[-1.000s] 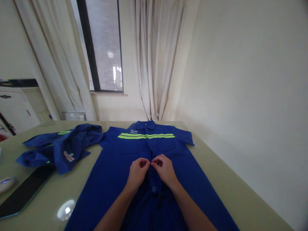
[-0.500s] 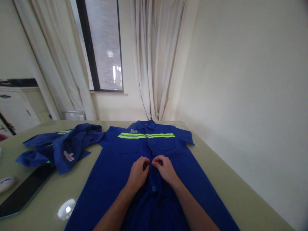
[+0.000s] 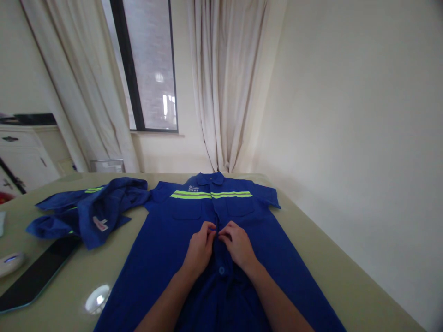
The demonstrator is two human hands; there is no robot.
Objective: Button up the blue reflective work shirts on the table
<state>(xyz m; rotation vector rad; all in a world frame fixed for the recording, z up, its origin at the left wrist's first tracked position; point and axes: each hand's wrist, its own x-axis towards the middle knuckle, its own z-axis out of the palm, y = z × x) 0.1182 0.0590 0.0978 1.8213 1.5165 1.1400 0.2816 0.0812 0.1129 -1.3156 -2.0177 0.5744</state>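
A blue short-sleeved garment (image 3: 159,258) with a yellow-green reflective band across the chest lies spread out, its collar at the far end. My left hand (image 3: 202,244) pinches the front edge at the middle, below the chest pockets. Close beside it, my right hand (image 3: 237,242) pinches the same front placket, thumb and finger together. The small spot between the fingertips is too hidden to make out. Nearer to me, a round button (image 3: 222,270) shows on the placket.
On the left of the greenish table (image 3: 346,258) lie a crumpled blue garment (image 3: 116,203), a dark flat board (image 3: 38,274) and a white rounded device (image 3: 11,263). A wall (image 3: 363,138) borders the table's right side.
The fingers of my left hand have shifted slightly at the placket. My right hand stays nearly in place. The whole view has moved a little.
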